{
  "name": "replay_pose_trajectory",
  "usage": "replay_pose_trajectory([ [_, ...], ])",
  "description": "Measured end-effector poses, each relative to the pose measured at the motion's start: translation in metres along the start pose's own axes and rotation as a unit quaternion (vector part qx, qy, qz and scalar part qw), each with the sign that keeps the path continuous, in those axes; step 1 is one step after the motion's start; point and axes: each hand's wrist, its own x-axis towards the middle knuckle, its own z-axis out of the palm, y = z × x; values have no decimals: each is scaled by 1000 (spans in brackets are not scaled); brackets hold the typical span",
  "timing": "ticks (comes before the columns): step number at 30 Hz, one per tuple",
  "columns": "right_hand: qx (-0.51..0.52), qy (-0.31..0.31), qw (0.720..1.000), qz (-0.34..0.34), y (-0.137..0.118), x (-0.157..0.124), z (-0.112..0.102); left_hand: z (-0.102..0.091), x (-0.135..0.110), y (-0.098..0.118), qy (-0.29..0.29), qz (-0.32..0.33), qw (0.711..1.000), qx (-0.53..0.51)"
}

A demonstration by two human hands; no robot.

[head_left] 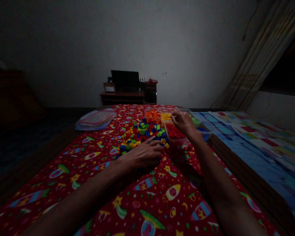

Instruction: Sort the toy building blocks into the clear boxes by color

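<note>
A heap of small plastic bricks [142,133] in red, blue, green and yellow lies on a red patterned cloth [147,196]. My left hand [143,154] rests palm down at the heap's near edge, fingers stretched toward the bricks. My right hand [184,123] hovers over clear containers, fingers curled together above the one with red bricks [175,136]; what it pinches is hidden. Behind stand a container of orange bricks [152,115] and one of yellow bricks [166,116].
Stacked clear lids [96,119] lie at the cloth's far left. A checked blue mat [255,144] runs along the right. A low dark shelf with a screen [129,88] stands at the far wall. A curtain [260,59] hangs at right.
</note>
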Motion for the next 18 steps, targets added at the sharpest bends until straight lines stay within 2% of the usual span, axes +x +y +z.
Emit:
replay_pose_trajectory([
  [6, -11, -81, 996, -31, -20, -6, 3, -20, -18, -30, 15, -68, 996, 49],
  [13, 37, -202, 973, -105, -39, -16, 1, -19, -39, -61, 70, -120, 990, 6],
  [16, 45, -228, 965, -120, -47, -19, 6, -19, -43, -67, 88, -182, 979, 8],
  [18, 36, -222, 966, -129, -50, -22, 16, -18, -46, -70, 126, -235, 964, 0],
])
